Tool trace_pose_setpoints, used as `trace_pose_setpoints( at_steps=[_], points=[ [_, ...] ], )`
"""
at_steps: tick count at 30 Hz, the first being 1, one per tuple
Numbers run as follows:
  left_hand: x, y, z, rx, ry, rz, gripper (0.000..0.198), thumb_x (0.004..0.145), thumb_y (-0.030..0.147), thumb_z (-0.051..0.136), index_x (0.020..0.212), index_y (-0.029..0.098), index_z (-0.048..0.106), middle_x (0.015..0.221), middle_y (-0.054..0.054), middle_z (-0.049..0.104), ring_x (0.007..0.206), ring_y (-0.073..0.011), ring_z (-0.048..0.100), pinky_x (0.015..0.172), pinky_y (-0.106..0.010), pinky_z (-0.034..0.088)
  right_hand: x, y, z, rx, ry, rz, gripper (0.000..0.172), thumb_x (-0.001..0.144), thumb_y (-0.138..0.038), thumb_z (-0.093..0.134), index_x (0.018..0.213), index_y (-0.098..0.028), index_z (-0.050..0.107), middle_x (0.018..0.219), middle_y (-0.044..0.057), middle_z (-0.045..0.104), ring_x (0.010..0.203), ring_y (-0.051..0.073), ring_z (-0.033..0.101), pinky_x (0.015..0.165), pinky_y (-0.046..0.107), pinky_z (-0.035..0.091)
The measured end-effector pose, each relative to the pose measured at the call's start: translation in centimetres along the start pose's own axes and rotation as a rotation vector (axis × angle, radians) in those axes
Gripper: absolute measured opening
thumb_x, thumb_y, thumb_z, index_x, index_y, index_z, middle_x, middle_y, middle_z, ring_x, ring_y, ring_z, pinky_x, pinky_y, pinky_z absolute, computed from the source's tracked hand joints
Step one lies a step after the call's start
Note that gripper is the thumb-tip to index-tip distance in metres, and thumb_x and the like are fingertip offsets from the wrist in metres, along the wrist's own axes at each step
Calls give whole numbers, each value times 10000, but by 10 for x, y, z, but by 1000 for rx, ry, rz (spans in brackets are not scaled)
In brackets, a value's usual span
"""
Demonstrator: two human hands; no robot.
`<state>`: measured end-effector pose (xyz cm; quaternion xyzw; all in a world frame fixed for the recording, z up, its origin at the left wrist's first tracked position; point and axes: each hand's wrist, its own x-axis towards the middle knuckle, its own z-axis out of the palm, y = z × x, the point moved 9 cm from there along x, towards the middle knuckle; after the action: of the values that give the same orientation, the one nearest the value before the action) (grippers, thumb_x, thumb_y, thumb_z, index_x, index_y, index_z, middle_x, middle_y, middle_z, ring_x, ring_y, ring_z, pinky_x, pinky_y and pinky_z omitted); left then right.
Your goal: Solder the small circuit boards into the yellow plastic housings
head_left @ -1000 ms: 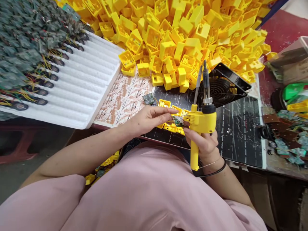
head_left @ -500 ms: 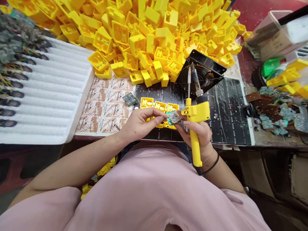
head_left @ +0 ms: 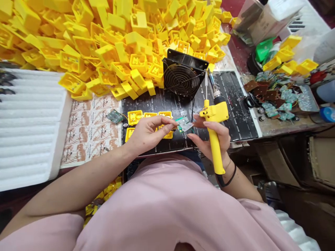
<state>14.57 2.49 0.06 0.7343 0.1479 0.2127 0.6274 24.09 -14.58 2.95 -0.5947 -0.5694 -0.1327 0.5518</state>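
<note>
Between thumb and forefinger, my left hand (head_left: 149, 134) pinches the left edge of a small green circuit board (head_left: 184, 124) with a grey face. My right hand (head_left: 221, 141) is wrapped round the handle of a yellow soldering gun (head_left: 215, 111), whose metal tip points away from me. The right thumb and fingertips are spread close to the board's right side; whether they touch it I cannot tell. Behind and under my left hand, several open yellow plastic cases (head_left: 135, 117) stand in rows on the black mat. A second circuit board (head_left: 114, 116) with wires lies left of them.
A black fan (head_left: 184, 75) stands at the mat's back edge, before a large heap of yellow cases (head_left: 104, 52). White ridged foam (head_left: 31, 129) lies at left. Loose boards and brown pieces (head_left: 277, 97) crowd the right, near a green object (head_left: 264, 50).
The view has swung to the right. My right fingertips have drawn away from the board, showing more of its face. The left hand still pinches it, and the soldering gun stays in my right hand.
</note>
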Motion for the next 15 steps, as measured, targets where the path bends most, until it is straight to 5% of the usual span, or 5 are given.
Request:
trace_pose_setpoints(
  at_steps=[3,8,15],
  points=[
    [3,0,8,32,-8,-11,182,910,394,775,872,230,843,897,-25,840,851,-194,794,811,-274,638,-4,3,-9,-125,62,29,501,915,-293,849,1317,-269,552,1019,4,789,835,174,806,798,278,704],
    [10,2,17,159,-18,51,206,926,415,749,895,237,848,887,-28,824,833,-186,767,808,-291,617,-4,-7,-24,-207,117,-29,440,928,-79,769,1282,-262,583,952,-24,783,806,143,798,787,222,679],
    [19,12,29,243,-107,161,336,951,541,735,956,237,877,998,-68,805,954,-196,741,903,-316,580,12,-31,-19,-201,-55,-152,327,925,-113,786,1175,-259,635,912,-19,782,759,159,785,695,248,667]
  ],
)
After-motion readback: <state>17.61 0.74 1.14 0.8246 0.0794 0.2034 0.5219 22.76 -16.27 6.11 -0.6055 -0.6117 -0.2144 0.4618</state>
